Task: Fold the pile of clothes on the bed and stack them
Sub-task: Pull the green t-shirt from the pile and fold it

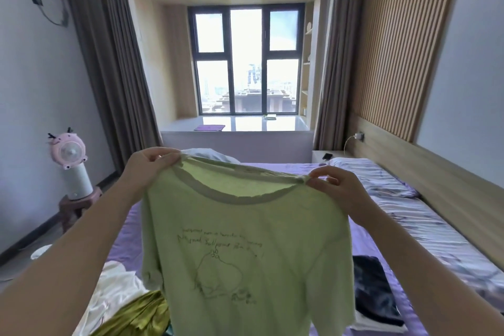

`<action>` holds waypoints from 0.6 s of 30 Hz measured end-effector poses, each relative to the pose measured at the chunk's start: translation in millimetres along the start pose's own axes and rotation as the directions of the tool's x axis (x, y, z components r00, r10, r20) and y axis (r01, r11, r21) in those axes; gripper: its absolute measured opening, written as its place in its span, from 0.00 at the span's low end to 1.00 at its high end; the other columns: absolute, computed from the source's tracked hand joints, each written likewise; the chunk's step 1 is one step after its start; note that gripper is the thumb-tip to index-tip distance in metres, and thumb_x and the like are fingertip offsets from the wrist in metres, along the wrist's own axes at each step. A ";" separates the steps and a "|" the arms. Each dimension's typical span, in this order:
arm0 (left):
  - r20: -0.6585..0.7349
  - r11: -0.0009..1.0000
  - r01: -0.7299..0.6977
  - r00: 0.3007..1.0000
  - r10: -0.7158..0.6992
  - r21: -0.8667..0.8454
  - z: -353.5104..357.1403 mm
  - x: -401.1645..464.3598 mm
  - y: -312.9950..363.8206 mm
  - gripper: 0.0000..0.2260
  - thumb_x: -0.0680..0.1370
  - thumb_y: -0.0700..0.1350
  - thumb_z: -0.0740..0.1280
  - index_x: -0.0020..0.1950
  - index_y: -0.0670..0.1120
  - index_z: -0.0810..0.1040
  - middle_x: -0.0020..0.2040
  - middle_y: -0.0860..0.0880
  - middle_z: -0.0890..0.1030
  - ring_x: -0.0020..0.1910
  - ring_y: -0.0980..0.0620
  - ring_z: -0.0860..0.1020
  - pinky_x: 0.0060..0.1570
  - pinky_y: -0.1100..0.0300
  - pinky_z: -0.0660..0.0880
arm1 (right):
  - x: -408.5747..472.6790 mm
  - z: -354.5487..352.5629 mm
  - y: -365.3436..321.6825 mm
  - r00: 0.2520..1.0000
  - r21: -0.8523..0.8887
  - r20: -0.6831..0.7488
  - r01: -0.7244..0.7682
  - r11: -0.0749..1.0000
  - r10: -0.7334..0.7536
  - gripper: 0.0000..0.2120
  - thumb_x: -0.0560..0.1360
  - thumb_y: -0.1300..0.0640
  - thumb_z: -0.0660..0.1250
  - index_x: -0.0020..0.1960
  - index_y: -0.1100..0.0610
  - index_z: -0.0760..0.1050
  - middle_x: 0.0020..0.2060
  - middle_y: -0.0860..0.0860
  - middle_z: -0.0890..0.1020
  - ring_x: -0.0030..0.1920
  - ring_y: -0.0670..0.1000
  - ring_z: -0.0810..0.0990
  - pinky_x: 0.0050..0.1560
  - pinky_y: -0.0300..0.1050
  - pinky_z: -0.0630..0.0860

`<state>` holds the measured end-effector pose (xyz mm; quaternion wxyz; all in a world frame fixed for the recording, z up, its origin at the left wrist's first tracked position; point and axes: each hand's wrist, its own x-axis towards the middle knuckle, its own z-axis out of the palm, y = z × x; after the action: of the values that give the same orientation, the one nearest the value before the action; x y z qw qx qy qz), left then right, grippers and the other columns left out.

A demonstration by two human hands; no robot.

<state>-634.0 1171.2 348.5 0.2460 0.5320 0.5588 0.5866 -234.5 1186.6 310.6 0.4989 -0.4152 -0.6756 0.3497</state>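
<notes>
Holding a light green T-shirt (245, 248) up above the purple bed (300, 169), left hand (148, 169) and right hand (336, 189) each pinching a shoulder by the collar. Hanging over white clothes (114, 289) and an olive garment (139, 316).

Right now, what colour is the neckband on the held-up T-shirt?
Grey, on the light green T-shirt; head view shows it.

Bed (300, 169) with purple sheet.
On it: white garment (114, 289), olive cloth (136, 316), dark clothes (376, 289), perhaps folded; striped quilt (403, 207).
</notes>
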 end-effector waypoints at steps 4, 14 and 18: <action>0.046 0.998 -0.017 0.999 0.014 0.066 3.2 3.6 -5.8 0.03 0.72 0.51 0.73 0.41 0.53 0.83 0.31 0.57 0.80 0.30 0.62 0.77 0.32 0.66 0.74 | 1.0 -1.6 4.5 0.998 0.048 -0.061 0.017 0.999 -0.014 0.05 0.73 0.57 0.71 0.42 0.47 0.81 0.36 0.43 0.82 0.35 0.42 0.78 0.35 0.31 0.74; 0.009 0.983 -0.023 1.000 0.022 0.181 43.8 -4.9 0.3 0.14 0.76 0.53 0.68 0.41 0.43 0.71 0.33 0.50 0.72 0.32 0.54 0.69 0.32 0.61 0.69 | 22.7 -9.7 -4.0 0.934 -0.113 -0.335 0.086 0.990 -0.119 0.06 0.78 0.55 0.64 0.45 0.45 0.76 0.35 0.50 0.79 0.33 0.46 0.72 0.31 0.32 0.67; 0.036 0.925 -0.142 0.990 0.138 0.354 49.9 -14.2 -0.3 0.18 0.75 0.53 0.70 0.41 0.39 0.72 0.34 0.48 0.70 0.33 0.53 0.68 0.34 0.59 0.65 | 21.6 -19.4 -4.0 0.914 -0.362 -0.321 0.122 0.924 -0.247 0.08 0.79 0.55 0.60 0.47 0.46 0.76 0.38 0.41 0.79 0.39 0.38 0.75 0.37 0.25 0.67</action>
<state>-584.8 1178.4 333.8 0.1064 0.6093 0.6149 0.4893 -220.1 1205.8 327.4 0.5676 -0.4843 -0.6585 0.0984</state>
